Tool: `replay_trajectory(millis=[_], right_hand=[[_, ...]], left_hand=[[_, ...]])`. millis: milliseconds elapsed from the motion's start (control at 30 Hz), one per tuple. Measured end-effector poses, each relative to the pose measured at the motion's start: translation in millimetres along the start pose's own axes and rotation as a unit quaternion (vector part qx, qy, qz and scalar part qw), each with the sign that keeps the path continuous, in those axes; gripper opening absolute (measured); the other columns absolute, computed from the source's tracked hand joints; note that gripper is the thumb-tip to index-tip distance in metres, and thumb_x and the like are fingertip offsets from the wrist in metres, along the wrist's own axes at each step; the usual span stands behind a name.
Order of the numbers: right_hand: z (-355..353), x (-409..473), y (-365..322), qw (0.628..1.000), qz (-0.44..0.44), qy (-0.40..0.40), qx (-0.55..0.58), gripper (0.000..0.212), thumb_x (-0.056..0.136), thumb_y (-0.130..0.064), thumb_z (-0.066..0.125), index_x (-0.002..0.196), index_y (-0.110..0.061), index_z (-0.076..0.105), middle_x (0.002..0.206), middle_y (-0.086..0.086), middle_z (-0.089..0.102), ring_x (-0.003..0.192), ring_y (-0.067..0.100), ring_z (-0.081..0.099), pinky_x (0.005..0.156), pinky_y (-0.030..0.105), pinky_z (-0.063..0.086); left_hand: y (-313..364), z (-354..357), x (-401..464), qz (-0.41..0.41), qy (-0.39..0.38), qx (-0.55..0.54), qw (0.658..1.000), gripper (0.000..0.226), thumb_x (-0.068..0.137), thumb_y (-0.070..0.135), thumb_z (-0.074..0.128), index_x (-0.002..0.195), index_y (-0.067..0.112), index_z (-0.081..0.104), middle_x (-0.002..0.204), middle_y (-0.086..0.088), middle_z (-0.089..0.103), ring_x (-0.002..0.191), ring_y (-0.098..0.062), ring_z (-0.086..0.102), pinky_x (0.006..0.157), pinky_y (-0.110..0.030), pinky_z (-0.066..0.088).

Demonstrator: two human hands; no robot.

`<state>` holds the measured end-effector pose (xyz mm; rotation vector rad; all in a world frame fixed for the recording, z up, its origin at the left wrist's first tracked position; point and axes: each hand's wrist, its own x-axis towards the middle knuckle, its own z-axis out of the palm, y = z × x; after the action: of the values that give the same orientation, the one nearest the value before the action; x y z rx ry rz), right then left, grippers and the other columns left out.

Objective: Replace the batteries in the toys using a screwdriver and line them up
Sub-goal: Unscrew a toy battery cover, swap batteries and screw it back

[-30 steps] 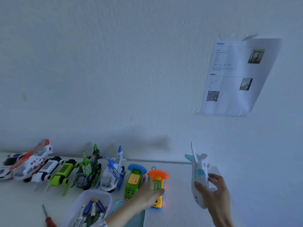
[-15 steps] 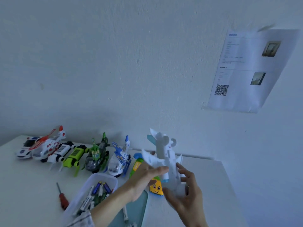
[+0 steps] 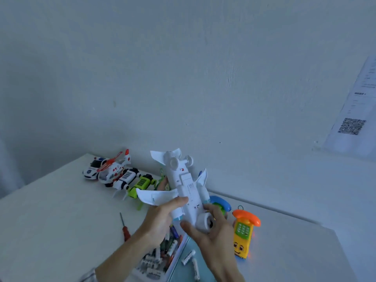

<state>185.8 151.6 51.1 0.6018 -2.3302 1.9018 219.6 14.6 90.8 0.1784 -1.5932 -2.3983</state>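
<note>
Both hands have turned the white toy plane (image 3: 184,188) further belly-up since a moment ago, and the view has swung left, so the paper sheet (image 3: 355,117) on the wall is now cut off at the right edge. Fingers of the left hand (image 3: 160,216) curl round the plane's body just under its left wing, thumb lying along the underside. Those of the right hand (image 3: 209,231) are spread and cupped beneath the nose end, thumb reaching across below it. Held in the air above the tabletop (image 3: 50,216), the plane points tail-up toward the wall, its underside facing the camera with a rectangular panel and small round wheels showing.

Under the hands, a clear box of batteries (image 3: 160,259) is partly hidden, and loose batteries (image 3: 189,257) lie on a teal mat beside it. Blocked by the plane, the green toys in the row are hard to make out, and only the blue handset of a toy phone (image 3: 221,202) shows. A yellow toy phone (image 3: 244,233) lies right of the hands, a red screwdriver (image 3: 125,227) to the left, and a white police car (image 3: 92,169) ends the row.
</note>
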Motion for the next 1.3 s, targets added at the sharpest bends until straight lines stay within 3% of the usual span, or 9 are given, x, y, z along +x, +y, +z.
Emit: replay_trajectory(millis=[133,267,433,500,600,767,900,1033,1300], right_hand=[[47.2,9.2,-6.7,0.998,0.007,-0.056,0.004,0.039,0.062,-0.032,0.088,0.088,-0.028,0.059,0.073,-0.003,0.069,0.061,0.007,0.060,0.055,0.021,0.051],[95.1,13.2,-6.6,0.998,0.020,-0.058,-0.024,0.039,0.058,-0.045,0.084,0.087,-0.033,0.060,0.072,-0.006,0.068,0.063,0.011,0.061,0.059,0.027,0.053],[170.5,23.1,-11.9,0.986,-0.012,-0.093,-0.137,0.031,0.059,-0.038,0.079,0.079,-0.038,0.055,0.076,-0.013,0.063,0.070,0.003,0.057,0.055,0.014,0.040],[201.1,25.9,-12.8,0.976,-0.009,-0.130,-0.175,0.030,0.060,-0.034,0.077,0.081,-0.036,0.055,0.081,-0.014,0.061,0.074,0.003,0.055,0.059,0.014,0.040],[245.9,31.7,-10.2,0.962,0.002,-0.174,-0.211,0.036,0.058,-0.029,0.078,0.087,-0.035,0.058,0.074,-0.019,0.053,0.064,0.001,0.048,0.056,0.012,0.036],[298.8,35.4,3.5,0.932,0.002,-0.232,-0.278,0.043,0.052,-0.030,0.080,0.091,-0.028,0.065,0.081,-0.013,0.057,0.072,0.009,0.050,0.064,0.022,0.040],[324.9,36.8,11.2,0.936,0.033,-0.231,-0.265,0.038,0.045,-0.038,0.082,0.077,-0.038,0.061,0.079,-0.015,0.061,0.073,0.006,0.055,0.061,0.016,0.039],[341.0,41.7,10.3,0.933,0.040,-0.244,-0.262,0.042,0.045,-0.036,0.084,0.068,-0.051,0.053,0.081,-0.019,0.061,0.077,0.004,0.056,0.068,0.019,0.044],[337.3,52.7,20.8,0.928,0.096,-0.244,-0.263,0.062,0.052,-0.018,0.087,0.091,-0.049,0.051,0.100,-0.014,0.063,0.090,0.007,0.058,0.074,0.011,0.044]], left_hand=[[24.9,-50.0,-4.7,0.006,0.008,0.002,1.000,0.064,0.070,0.007,0.071,0.131,0.006,0.052,0.115,-0.017,0.068,0.103,-0.028,0.067,0.074,-0.033,0.057],[58.4,-117.6,-10.5,0.053,0.081,-0.037,0.995,0.071,0.073,0.002,0.075,0.135,0.023,0.048,0.119,-0.012,0.067,0.104,-0.022,0.067,0.072,-0.034,0.056],[93.2,-231.5,-13.0,0.109,0.262,0.084,0.955,0.098,0.061,0.028,0.079,0.146,0.030,0.030,0.137,0.000,0.053,0.123,-0.010,0.051,0.104,-0.035,0.035],[92.8,-273.9,-11.9,0.155,0.281,0.314,0.893,0.096,0.060,0.042,0.074,0.145,0.035,0.029,0.150,0.010,0.035,0.136,-0.002,0.031,0.112,-0.032,0.023],[85.6,-332.8,-1.4,0.237,0.138,0.580,0.767,0.075,0.071,0.057,0.059,0.139,0.042,0.032,0.150,0.017,0.030,0.144,0.000,0.012,0.115,-0.044,0.007],[65.1,-397.3,23.7,0.116,-0.078,0.845,0.517,0.086,0.065,0.071,0.062,0.139,0.033,0.040,0.147,0.012,0.042,0.146,-0.015,0.011,0.106,-0.065,-0.001],[57.6,-421.8,41.0,0.086,-0.094,0.850,0.511,0.081,0.076,0.065,0.064,0.146,0.036,0.034,0.158,0.009,0.022,0.148,-0.018,0.004,0.107,-0.057,-0.018],[56.4,-439.7,51.7,0.082,-0.146,0.855,0.490,0.081,0.043,0.082,0.066,0.112,0.038,0.064,0.119,0.010,0.067,0.117,-0.021,0.061,0.108,-0.057,-0.003],[35.7,-445.2,71.4,0.137,-0.255,0.797,0.531,0.076,0.037,0.070,0.078,0.103,0.037,0.064,0.084,0.028,0.060,0.083,0.005,0.060,0.103,-0.052,0.017]])
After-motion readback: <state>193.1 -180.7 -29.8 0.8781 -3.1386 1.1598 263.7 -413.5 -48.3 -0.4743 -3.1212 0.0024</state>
